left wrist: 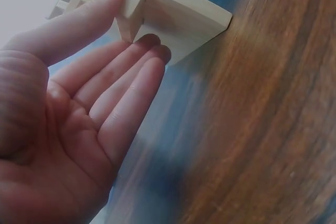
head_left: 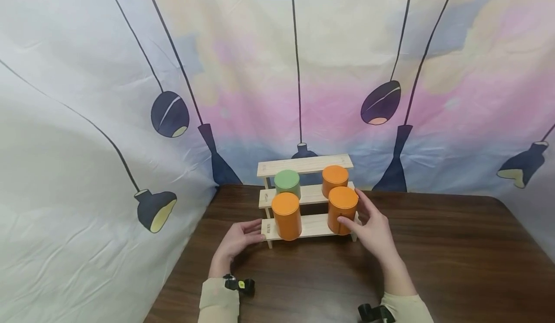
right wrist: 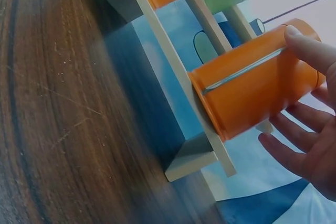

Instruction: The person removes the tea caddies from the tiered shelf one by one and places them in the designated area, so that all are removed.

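A pale wooden three-step shelf (head_left: pixel 314 225) stands on the table. Two orange canisters are on its lowest step: one at the left (head_left: pixel 288 219), one at the right (head_left: pixel 340 212). The middle step bears a green canister (head_left: pixel 287 182) and another orange canister (head_left: pixel 335 177). My right hand (head_left: pixel 375 229) holds the lower right canister, thumb on its front and fingers along its right side. In the right wrist view that orange canister (right wrist: pixel 252 85) stands on the step. My left hand (head_left: pixel 236 241) is at the shelf's left end, its fingers (left wrist: pixel 131 98) nearly straight beside the wooden support (left wrist: pixel 181 17).
The dark brown wooden table (head_left: pixel 451 250) extends on both sides of the shelf. Behind it hangs a pastel cloth (head_left: pixel 338 62) printed with dark pendant lamps. The shelf's top step (head_left: pixel 305 166) is near this cloth.
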